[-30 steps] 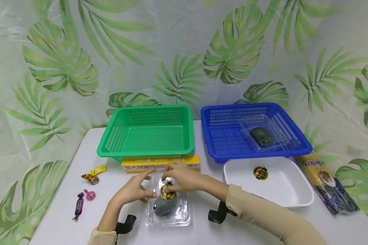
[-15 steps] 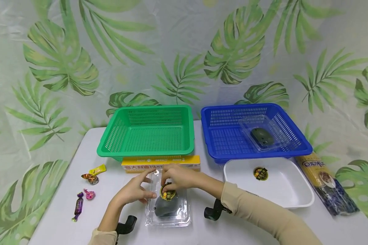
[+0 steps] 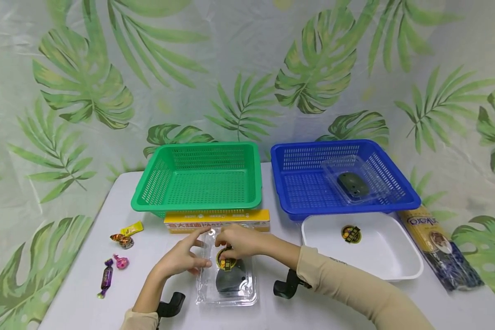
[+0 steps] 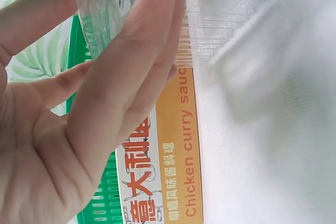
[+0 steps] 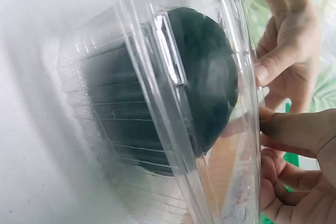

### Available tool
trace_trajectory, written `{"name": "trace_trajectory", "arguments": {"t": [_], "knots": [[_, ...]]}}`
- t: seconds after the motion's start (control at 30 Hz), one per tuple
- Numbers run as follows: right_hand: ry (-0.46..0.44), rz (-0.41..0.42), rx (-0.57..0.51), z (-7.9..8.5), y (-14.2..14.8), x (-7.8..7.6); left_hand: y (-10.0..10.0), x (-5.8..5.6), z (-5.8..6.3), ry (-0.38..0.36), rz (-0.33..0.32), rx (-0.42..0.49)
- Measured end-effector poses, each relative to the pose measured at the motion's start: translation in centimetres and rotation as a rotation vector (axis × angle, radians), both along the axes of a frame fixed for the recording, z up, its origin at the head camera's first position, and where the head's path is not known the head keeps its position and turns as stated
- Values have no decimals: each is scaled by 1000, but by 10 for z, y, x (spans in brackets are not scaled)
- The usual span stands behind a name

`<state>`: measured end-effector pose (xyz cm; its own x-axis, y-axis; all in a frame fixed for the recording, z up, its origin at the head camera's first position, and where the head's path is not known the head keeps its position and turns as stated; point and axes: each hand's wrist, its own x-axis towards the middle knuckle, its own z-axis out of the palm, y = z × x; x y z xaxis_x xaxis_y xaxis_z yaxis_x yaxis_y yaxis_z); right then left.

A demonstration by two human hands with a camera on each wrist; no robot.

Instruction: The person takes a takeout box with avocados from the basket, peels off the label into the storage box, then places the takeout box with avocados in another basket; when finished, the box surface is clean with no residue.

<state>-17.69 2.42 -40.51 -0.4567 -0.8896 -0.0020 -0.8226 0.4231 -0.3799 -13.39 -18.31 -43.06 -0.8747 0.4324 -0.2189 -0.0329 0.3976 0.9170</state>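
Note:
A clear plastic clamshell box [image 3: 206,293] with a dark rounded object [image 5: 205,77] inside lies before me, tilted, its lid down. On its lid is a round black-and-yellow sticker [image 3: 228,262]. My left hand [image 3: 181,255] grips the box's left edge; in the left wrist view, the clear plastic passes between thumb and fingers. My right hand [image 3: 241,243] reaches over the lid with bent fingers, thumb and fingertips right at the sticker's upper left edge. I cannot tell whether they pinch it. In the right wrist view, both hands meet the lid's face side by side.
A yellow pasta box [image 3: 216,220] lies just behind. Green [image 3: 195,206] and blue [image 3: 284,208] baskets stand farther back, the blue one holding another clear box [image 3: 379,188]. On the right are a white tray [image 3: 375,256] and a pasta bag [image 3: 441,252]. Several wrapped sweets [image 3: 106,279] lie left.
The dark object inside the box has shifted to the right. The right hand has moved slightly down and stays at the sticker; the left hand keeps its hold.

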Motion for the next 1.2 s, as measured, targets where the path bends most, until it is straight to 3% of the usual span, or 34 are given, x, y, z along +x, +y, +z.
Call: {"name": "trace_trajectory", "arguments": {"t": [0.13,0.33,0.43,0.53,0.7,0.9,1.1,1.2], "knots": [[-17,-37,29,2,0,1,0,0,1,-3,-3,-5],[73,-134,58,5,3,9,1,0,3,-5,-1,-9],[103,-145,48,6,6,13,2,1,4,-4,5,-14],[60,-154,7,7,7,15,2,2,5,-5,17,-21],[-46,-241,-46,4,7,17,3,2,5,-7,20,-18],[9,-317,-6,0,1,19,4,2,3,-2,17,-9],[43,-291,60,-2,-2,14,4,3,4,-1,26,-16],[113,-236,141,-3,-3,11,3,3,4,1,28,-17]]}}
